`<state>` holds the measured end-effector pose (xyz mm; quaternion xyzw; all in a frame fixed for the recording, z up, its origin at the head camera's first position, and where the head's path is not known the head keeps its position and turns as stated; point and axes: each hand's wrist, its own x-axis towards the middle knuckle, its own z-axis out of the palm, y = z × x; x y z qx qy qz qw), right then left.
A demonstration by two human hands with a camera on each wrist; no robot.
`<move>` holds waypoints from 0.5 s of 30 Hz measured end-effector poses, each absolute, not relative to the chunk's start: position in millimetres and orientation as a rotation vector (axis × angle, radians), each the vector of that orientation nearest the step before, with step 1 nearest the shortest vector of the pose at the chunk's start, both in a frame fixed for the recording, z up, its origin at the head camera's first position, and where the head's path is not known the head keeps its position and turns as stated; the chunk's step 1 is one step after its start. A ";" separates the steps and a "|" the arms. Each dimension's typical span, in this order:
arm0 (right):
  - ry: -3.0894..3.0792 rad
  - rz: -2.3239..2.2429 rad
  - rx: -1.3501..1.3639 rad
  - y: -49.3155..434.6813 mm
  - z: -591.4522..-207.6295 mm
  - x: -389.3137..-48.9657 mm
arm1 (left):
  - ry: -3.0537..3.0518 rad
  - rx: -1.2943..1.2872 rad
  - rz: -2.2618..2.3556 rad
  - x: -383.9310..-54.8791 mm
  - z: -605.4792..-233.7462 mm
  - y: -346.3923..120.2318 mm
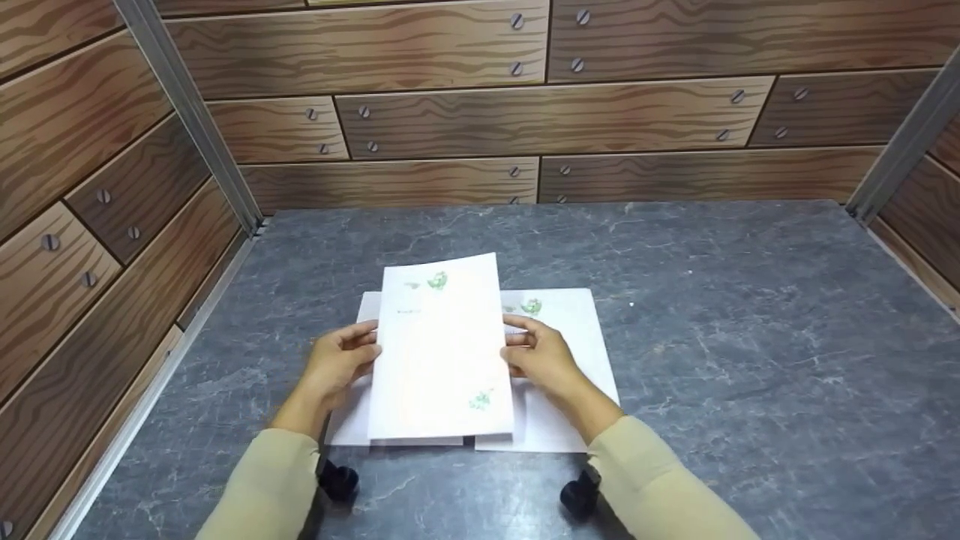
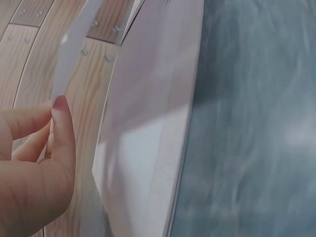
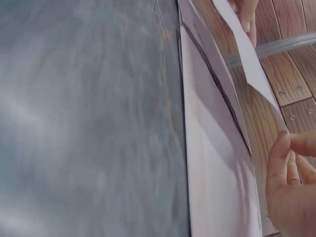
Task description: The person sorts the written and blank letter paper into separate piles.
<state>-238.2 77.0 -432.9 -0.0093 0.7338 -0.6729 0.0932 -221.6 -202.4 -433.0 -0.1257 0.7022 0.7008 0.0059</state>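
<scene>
A white sheet of paper [image 1: 439, 352] with small green leafy prints at its top and lower right is held up between both hands. My left hand [image 1: 334, 367] pinches its left edge between thumb and fingers. At the opposite edge, my right hand [image 1: 547, 360] pinches it the same way. Beneath lie two white paper piles side by side, a left pile [image 1: 347, 420] and a right pile [image 1: 581, 345], with a narrow gap between them. The raised sheet [image 3: 249, 64] is apart from the piles in the right wrist view. It hides much of both piles in the head view.
The grey marbled tabletop [image 1: 750, 360] spreads around the papers. Wood-patterned walls [image 1: 450, 120] stand at the back and both sides, with metal posts [image 1: 191, 112] at the corners. Black wrist devices [image 1: 341, 480] sit below each forearm.
</scene>
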 end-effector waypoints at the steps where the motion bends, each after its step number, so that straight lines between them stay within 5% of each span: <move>1: 2.181 -1.990 -0.020 80.0 -433.4 -238.9 | 2.197 -0.396 2.192 -221.9 -433.3 -199.7; 15: 2.244 -1.952 -0.005 117.6 -437.4 -240.8 | 2.194 -0.323 2.253 -227.8 -440.2 -160.3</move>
